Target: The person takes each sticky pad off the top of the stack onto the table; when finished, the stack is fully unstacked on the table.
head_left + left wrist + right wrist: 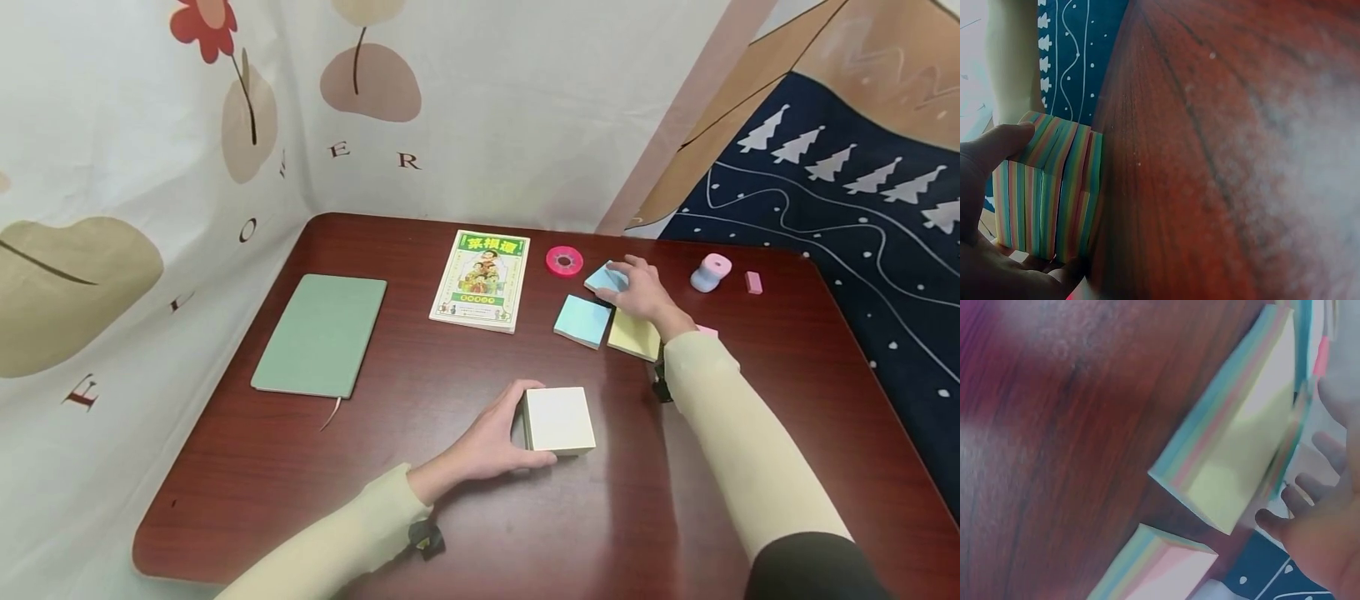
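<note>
Near the table's middle, my left hand point(495, 433) grips a block of stacked sticky note pads point(559, 418), thumb on the near side and fingers round the far side. Their striped coloured edges point(1032, 206) show in the left wrist view. My right hand point(643, 293) reaches over a blue sticky note pad point(602, 278) at the back, thumb and fingers spread about it. Just nearer lie a light blue pad point(582, 319) and a yellow pad point(634, 335). A pink pad point(1169, 575) is mostly hidden by the right sleeve in the head view.
A green notebook point(322, 333) lies at the left, with an illustrated booklet point(482, 282) at the back middle. Beside the booklet is a pink tape roll point(564, 261). A pink and blue cylinder point(710, 273) and a pink eraser-like block point(753, 282) sit at the back right.
</note>
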Demonstrator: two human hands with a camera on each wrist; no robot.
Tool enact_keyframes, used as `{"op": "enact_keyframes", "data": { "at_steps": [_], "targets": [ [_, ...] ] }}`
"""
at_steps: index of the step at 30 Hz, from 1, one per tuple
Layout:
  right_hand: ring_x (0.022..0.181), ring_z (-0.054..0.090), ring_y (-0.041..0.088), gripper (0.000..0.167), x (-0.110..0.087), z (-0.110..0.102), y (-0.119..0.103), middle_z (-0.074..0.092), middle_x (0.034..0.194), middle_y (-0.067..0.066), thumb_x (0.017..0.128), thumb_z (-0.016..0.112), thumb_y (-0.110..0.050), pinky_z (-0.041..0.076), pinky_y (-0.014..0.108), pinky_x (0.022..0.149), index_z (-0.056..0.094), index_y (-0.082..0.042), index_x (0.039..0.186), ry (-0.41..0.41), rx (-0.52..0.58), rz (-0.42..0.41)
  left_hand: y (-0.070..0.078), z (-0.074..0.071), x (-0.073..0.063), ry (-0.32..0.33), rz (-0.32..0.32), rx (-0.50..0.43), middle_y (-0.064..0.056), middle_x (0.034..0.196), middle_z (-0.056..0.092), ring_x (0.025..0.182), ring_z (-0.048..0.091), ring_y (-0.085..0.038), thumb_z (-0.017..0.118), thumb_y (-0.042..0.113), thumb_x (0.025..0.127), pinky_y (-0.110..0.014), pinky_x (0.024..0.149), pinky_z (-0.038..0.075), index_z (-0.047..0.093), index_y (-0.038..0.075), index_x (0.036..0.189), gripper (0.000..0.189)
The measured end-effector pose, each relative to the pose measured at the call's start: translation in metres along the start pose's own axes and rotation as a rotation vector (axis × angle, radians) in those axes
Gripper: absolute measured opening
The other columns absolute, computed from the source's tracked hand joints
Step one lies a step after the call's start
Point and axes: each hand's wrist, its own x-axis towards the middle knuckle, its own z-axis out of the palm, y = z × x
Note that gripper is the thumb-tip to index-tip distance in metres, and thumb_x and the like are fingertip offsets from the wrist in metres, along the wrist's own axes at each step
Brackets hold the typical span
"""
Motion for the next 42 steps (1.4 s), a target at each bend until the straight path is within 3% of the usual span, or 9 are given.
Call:
{"op": "enact_keyframes", "data": {
  "at_steps": [5,10,14,19,24,30,35,42],
  "targets": [
    [0.138,0.021,0.042,0.059,-0.012,-0.005,-0.008,0.023,0.155,0.023,0.094,0.066,-0.030,0.026,0.062,0.107,0.047,-0.003,0.143,0.091,0.067,-0.091,0.000,0.000,0.000,-0.003,-0.005,0.001,0.007,0.126,0.050,0.110,0.050,-0.011,0.088,0.031,0.069,-0.036,0.094,0.042,0.039,0.024,0.138,0.085],
    [0.133,0.034,0.038,0.053,-0.041,0.000,-0.034,0.040,0.145,0.022,0.089,0.073,-0.025,0.031,0.059,0.105,0.057,-0.001,0.134,0.132,0.101,-0.338,0.001,-0.001,0.001,0.000,0.006,0.000,0.007,0.126,0.050,0.109,0.050,-0.011,0.089,0.029,0.069,-0.035,0.094,0.042,0.040,0.023,0.137,0.084],
    [0.132,0.040,0.033,0.050,-0.082,0.016,-0.060,0.047,0.141,0.017,0.088,0.074,-0.028,0.034,0.054,0.105,0.061,-0.004,0.130,0.031,0.092,-0.530,0.002,-0.002,0.001,-0.001,0.026,0.001,0.007,0.126,0.050,0.110,0.050,-0.010,0.090,0.027,0.068,-0.036,0.096,0.042,0.040,0.021,0.136,0.085],
    [0.132,0.040,0.022,0.055,-0.130,0.035,-0.082,0.045,0.145,0.005,0.087,0.071,-0.047,0.039,0.047,0.102,0.061,-0.018,0.133,-0.139,0.036,-0.648,0.002,-0.003,0.001,-0.006,0.031,0.014,0.005,0.126,0.051,0.108,0.051,-0.012,0.090,0.028,0.068,-0.038,0.094,0.044,0.040,0.020,0.138,0.087],
    [0.130,0.042,0.017,0.069,-0.155,0.048,-0.090,0.045,0.145,-0.001,0.077,0.077,-0.055,0.044,0.042,0.097,0.059,-0.021,0.135,-0.176,-0.031,-0.698,0.001,-0.003,0.002,-0.015,0.019,0.030,0.006,0.127,0.050,0.107,0.051,-0.012,0.089,0.031,0.069,-0.036,0.092,0.044,0.039,0.022,0.138,0.085],
    [0.128,0.044,0.018,0.077,-0.163,0.056,-0.088,0.042,0.146,0.001,0.069,0.088,-0.044,0.044,0.039,0.097,0.059,-0.017,0.135,-0.172,-0.094,-0.731,0.000,-0.003,0.003,-0.025,0.021,0.030,0.006,0.130,0.049,0.110,0.050,-0.012,0.089,0.032,0.069,-0.036,0.093,0.043,0.039,0.022,0.137,0.085],
    [0.128,0.044,0.016,0.072,-0.163,0.057,-0.087,0.042,0.145,0.000,0.071,0.087,-0.034,0.045,0.038,0.098,0.058,-0.020,0.136,-0.167,-0.138,-0.715,-0.001,-0.002,0.003,-0.027,0.009,0.035,0.006,0.131,0.048,0.112,0.049,-0.012,0.089,0.032,0.070,-0.036,0.095,0.042,0.039,0.021,0.138,0.086],
    [0.125,0.046,0.014,0.065,-0.164,0.052,-0.090,0.047,0.140,-0.002,0.074,0.084,-0.034,0.046,0.036,0.095,0.060,-0.019,0.133,-0.173,-0.142,-0.701,-0.002,-0.002,0.003,-0.026,0.008,0.037,0.006,0.129,0.049,0.112,0.049,-0.011,0.089,0.031,0.069,-0.036,0.096,0.042,0.039,0.020,0.138,0.086]
  ]
}}
